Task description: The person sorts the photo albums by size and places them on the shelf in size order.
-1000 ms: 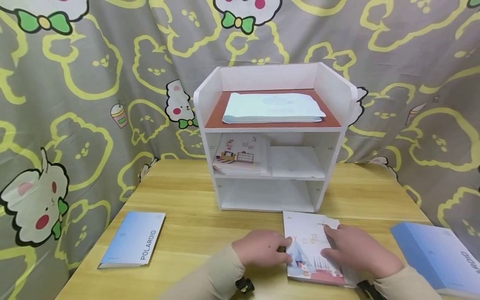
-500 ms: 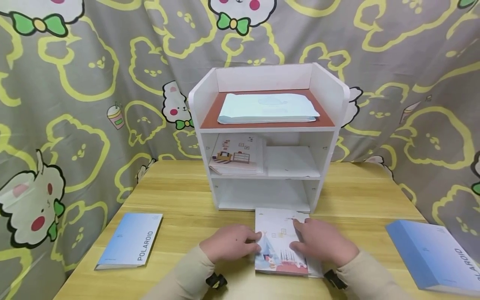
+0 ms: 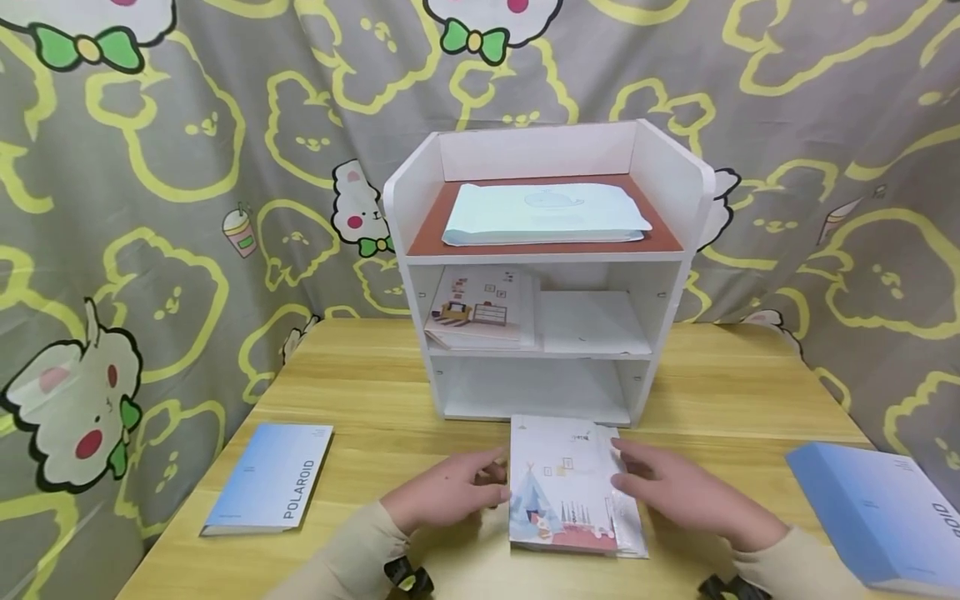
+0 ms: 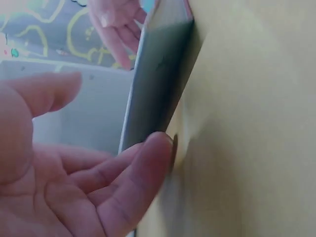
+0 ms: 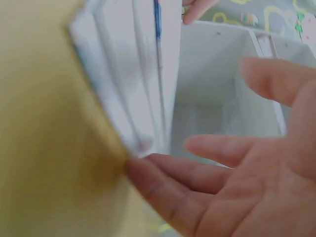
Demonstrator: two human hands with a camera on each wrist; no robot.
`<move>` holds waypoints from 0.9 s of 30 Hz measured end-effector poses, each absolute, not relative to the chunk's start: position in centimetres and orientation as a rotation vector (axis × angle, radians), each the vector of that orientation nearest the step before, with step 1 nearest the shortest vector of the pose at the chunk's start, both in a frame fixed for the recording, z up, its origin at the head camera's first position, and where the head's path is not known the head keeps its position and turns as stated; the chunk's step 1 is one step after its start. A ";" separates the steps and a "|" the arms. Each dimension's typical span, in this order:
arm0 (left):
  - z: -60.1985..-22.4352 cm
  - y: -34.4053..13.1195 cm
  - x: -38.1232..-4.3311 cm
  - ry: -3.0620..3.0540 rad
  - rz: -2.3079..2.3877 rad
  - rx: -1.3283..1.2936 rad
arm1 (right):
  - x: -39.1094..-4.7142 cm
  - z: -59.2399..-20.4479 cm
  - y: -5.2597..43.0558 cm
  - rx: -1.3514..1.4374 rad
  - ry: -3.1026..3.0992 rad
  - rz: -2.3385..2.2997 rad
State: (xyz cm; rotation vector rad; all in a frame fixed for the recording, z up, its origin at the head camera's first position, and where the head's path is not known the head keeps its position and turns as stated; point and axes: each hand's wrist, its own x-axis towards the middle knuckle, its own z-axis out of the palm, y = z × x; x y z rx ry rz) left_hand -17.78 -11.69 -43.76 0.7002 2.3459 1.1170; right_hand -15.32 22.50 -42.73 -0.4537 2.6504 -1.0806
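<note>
A small stack of thin notebooks (image 3: 558,483), the top cover printed with a tent scene, lies flat on the table before the shelf. My left hand (image 3: 446,492) is at its left side, thumb raised and fingertips right at the lower edge, as the left wrist view shows. Across from it, my right hand (image 3: 686,492) has its fingers loosely spread beside the right edge. There the layered page edges (image 5: 133,74) show in the right wrist view, and the thumb stands off from them. A clear plastic sleeve (image 3: 630,525) sticks out at the stack's lower right.
A white shelf unit (image 3: 660,317) stands behind the stack. Its top tier bears a pale blue packet (image 3: 547,215), its middle tier more notebooks (image 3: 480,308). Blue POLAROID albums lie at both sides, a thin one (image 3: 266,479) left and a thick one (image 3: 885,517) right.
The notebook stack has slid left, in front of the shelf, with both hands following it. Since half a second ago, my right hand has drawn back rightward off the top cover.
</note>
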 end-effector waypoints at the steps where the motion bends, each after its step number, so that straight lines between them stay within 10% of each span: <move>1: -43.9 -11.8 -17.7 2.269 1.213 0.637 | -15.1 -42.8 23.2 -0.409 2.581 -1.181; 14: -44.9 -11.0 -17.1 1.714 1.571 0.382 | -13.7 -45.3 27.1 -0.301 1.390 -2.025; 27: -45.4 -10.0 -16.3 1.710 1.622 0.469 | -12.5 -45.2 22.9 -0.071 1.787 -1.971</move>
